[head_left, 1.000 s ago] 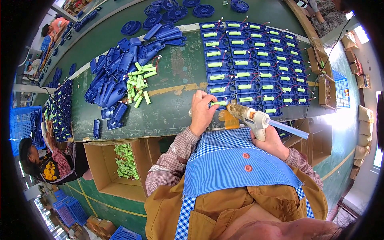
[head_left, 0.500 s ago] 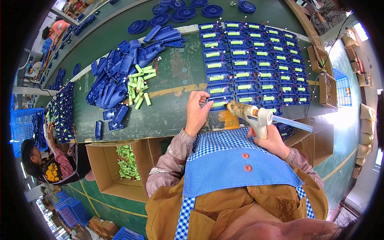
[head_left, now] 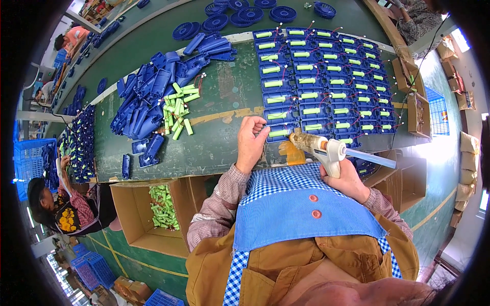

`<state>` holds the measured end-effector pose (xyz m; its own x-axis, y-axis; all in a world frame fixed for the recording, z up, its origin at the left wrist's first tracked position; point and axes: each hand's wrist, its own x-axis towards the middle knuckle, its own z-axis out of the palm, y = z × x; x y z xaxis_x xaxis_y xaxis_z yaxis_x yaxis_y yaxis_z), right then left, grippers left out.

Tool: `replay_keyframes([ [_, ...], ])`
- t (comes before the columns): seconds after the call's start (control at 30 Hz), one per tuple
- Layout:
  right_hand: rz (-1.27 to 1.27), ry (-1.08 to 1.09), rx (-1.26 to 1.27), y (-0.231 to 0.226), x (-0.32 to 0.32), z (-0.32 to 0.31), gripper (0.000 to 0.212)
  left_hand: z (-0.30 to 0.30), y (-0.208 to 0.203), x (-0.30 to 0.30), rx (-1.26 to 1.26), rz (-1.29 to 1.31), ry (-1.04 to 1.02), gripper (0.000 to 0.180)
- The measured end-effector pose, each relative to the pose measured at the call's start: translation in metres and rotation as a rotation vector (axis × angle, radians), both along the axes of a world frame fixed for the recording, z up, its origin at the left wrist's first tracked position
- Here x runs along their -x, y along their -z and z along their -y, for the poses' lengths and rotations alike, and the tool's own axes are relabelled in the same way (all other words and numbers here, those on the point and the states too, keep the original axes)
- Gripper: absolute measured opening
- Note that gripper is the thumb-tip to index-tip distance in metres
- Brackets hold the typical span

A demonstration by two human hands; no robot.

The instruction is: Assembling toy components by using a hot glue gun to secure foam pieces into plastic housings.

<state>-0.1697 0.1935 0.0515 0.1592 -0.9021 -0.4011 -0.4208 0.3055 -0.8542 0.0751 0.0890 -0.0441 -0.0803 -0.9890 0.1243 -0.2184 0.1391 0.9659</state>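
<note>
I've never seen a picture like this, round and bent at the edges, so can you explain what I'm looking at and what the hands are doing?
A camera worn on a person's head looks down; its wide lens bends the edges. The left hand presses on a blue tray with a green battery at the near end of rows of the same trays. The right hand grips a glue gun, nozzle toward that tray. On the green table lie a pile of blue plastic shells and loose green batteries. Another person sits at lower left.
</note>
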Motion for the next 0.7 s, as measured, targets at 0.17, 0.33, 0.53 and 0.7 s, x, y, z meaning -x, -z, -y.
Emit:
replay_keyframes([
  [0.17,0.1,-0.043,-0.045,0.004,0.001,0.002,0.031,0.0,0.001,-0.003,-0.001,-0.004,-0.01,0.019],
  [0.33,0.193,0.0,0.005,0.003,-0.003,0.004,0.034,0.002,-0.001,-0.001,-0.005,-0.015,-0.007,0.021],
  [0.53,0.144,-0.076,0.056,0.002,0.005,0.005,0.044,0.001,0.012,-0.005,-0.042,-0.032,-0.028,0.029],
  [0.7,0.192,0.074,0.038,-0.029,0.025,-0.003,0.049,0.001,0.002,0.007,-0.08,-0.112,0.015,0.028],
])
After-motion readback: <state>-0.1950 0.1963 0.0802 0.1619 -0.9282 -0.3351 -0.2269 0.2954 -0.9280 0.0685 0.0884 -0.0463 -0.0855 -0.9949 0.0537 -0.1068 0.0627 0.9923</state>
